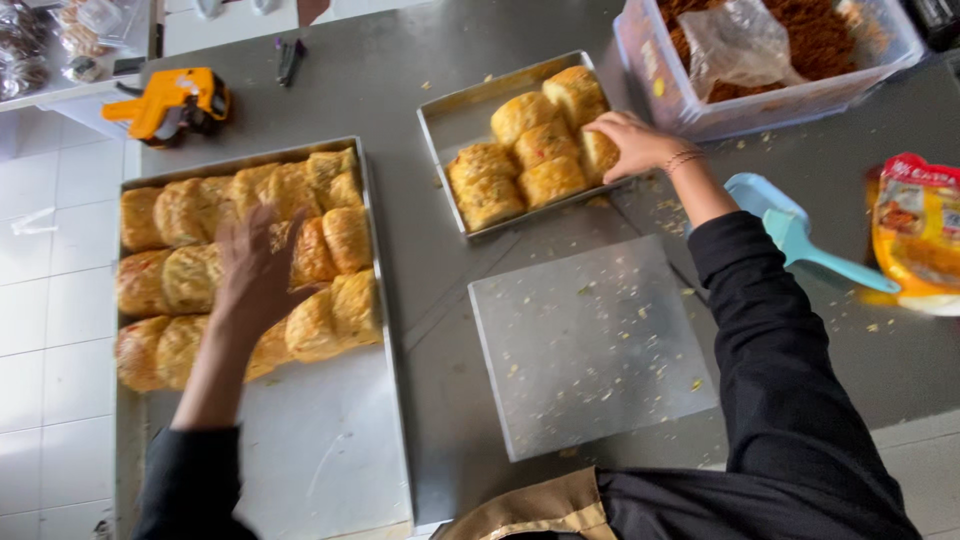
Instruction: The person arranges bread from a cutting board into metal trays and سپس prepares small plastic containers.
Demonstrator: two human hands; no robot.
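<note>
The left hand (258, 262), blurred, spreads flat with fingers wide over golden-brown baked buns (190, 275) in a large rectangular metal tray (320, 450). The right hand (632, 143) grips a golden bun (598, 152) in the small metal tray (462, 112); beneath its forearm, a flat metal sheet (590, 345) lies on the grey desk (420, 250).

Flat square metal sheet (590, 345), crumb-strewn, lower centre of the frame. Orange label gun (170, 103), upper left. Clear plastic tub (760, 100) of brown crumbs with a crumpled plastic bag (740, 45) inside, upper right. Light blue scoop (795, 235) and a red-and-yellow packet (918, 235), right edge. Grey table (400, 60) beneath.
</note>
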